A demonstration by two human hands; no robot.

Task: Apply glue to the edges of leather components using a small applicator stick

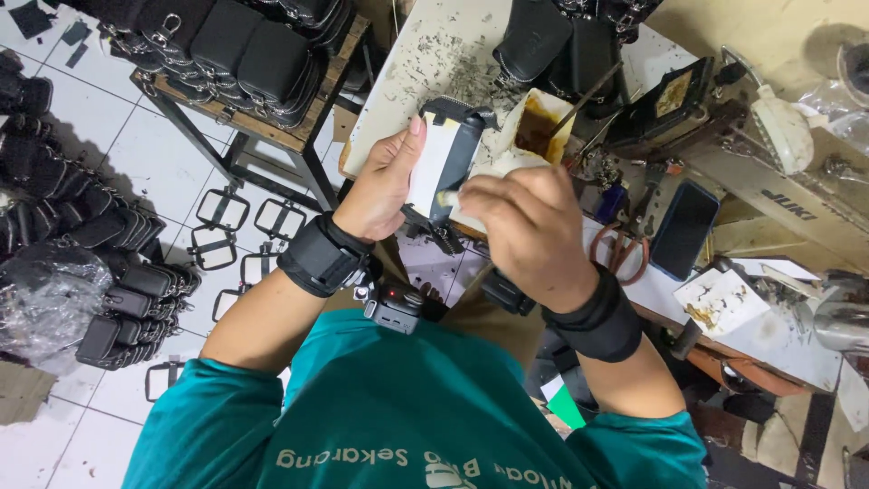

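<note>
Far to the left of the glue tray (pixel 543 127), finished black pouches (pixel 118 299) lie heaped on the white tiled floor (pixel 90 136), and more are stacked on a wooden rack (pixel 272 131) above them.

Closer in, just left of the tray, the left hand (pixel 385 181) holds up a black pouch piece with a white card panel (pixel 444 163). Its thumb lies along the left edge of the white panel and the fingers wrap behind, closed firmly on the piece. The piece looks light and thin, the card side fairly stiff, the black fabric and zipper edge soft and floppy. The side edges, where the thumb is now, look like the sound place to hold it, clear of any wet glue.

In front of the tray and touching the piece from the right, the right hand (pixel 529 231) has its fingers pinched shut on a small pale applicator (pixel 447 197), its tip on the panel's lower right part. I cannot tell whether it is a brush or a swab.

The tray holds brown glue with a stick standing in it, and sits on the speckled white bench (pixel 425 63). Right of the tray stand a sewing machine (pixel 769 172), a dark phone (pixel 685 229) and red-handled scissors (pixel 620 254).
</note>
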